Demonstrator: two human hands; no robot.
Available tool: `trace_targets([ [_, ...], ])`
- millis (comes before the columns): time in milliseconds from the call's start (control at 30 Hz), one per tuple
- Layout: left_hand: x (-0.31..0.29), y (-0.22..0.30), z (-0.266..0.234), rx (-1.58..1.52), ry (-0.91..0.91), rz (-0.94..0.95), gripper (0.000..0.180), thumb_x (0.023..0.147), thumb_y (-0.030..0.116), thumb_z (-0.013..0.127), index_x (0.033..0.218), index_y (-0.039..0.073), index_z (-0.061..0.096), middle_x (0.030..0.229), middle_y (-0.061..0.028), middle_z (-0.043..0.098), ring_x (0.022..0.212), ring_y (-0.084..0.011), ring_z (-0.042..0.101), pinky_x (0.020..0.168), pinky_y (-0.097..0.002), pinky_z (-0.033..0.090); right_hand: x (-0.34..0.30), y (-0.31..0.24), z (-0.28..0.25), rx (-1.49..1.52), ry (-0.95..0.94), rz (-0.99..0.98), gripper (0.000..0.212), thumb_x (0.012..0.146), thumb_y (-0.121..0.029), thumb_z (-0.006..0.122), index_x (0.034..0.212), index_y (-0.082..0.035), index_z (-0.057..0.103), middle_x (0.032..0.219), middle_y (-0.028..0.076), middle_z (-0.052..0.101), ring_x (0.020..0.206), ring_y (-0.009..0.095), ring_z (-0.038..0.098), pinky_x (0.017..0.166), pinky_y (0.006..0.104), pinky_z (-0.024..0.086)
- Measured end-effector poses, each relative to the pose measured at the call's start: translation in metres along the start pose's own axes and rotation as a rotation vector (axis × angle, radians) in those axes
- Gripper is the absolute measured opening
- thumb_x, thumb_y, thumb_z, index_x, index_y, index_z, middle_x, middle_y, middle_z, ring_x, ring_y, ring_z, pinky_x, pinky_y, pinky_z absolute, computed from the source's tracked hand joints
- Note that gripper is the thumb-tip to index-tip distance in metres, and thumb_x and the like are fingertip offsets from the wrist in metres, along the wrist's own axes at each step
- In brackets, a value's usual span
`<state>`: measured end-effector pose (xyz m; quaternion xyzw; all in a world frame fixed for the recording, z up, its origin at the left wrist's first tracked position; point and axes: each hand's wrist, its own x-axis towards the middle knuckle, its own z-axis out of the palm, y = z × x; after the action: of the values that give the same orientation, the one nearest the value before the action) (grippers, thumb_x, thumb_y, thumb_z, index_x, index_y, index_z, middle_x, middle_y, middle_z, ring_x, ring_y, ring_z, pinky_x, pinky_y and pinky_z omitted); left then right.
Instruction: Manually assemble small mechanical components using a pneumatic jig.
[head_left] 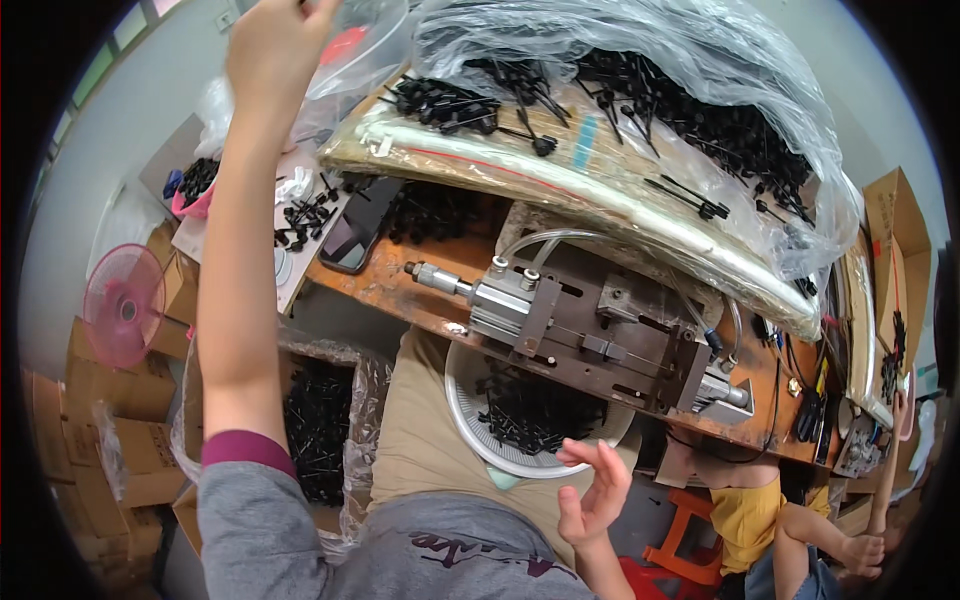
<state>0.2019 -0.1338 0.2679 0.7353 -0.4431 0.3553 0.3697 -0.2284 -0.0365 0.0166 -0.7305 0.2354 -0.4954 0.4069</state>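
Observation:
My left hand is raised at the far left, and the upper picture edge cuts off most of its fingers. What it holds, if anything, is out of sight. Low in front of my body, my right hand has its fingers loosely bent and the thumb apart, with nothing in it. Just beyond it, a white basket between my legs contains many small black plastic parts. Above the basket, a metal fixture with an air cylinder at its left end is mounted on the wooden bench.
A plastic-wrapped shelf carries heaps of black stemmed parts under clear plastic film. A phone lies on the bench. A lined carton of black parts stands at my left. Another person sits at right.

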Motion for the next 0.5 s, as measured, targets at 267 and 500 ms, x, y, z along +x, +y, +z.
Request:
trace_targets([
  [267,-0.057,0.059,-0.013,-0.913,-0.178,-0.062,0.025,0.100,0.022,0.054,0.109,0.002,0.067,0.094,-0.0047,0.062,0.087,-0.0156,0.057,0.081,-0.0304,0.047,-0.008,-0.002,-0.002,0.008,0.050,0.058,0.064,0.099,-0.025,0.051,0.146,0.003,0.018,0.113,0.028,0.061,0.084,0.028,0.066,0.081,0.0381,0.052],
  [500,-0.132,0.021,-0.023,-0.349,-0.288,0.039,0.017,0.092,0.009,0.066,0.106,0.003,0.074,0.095,-0.0026,0.064,0.086,-0.0091,0.057,0.075,-0.0228,0.044,-0.009,-0.002,-0.012,-0.050,0.131,0.115,0.063,0.100,-0.031,0.046,0.146,0.004,0.021,0.109,0.024,0.063,0.078,0.024,0.066,0.081,0.0348,0.049],
])
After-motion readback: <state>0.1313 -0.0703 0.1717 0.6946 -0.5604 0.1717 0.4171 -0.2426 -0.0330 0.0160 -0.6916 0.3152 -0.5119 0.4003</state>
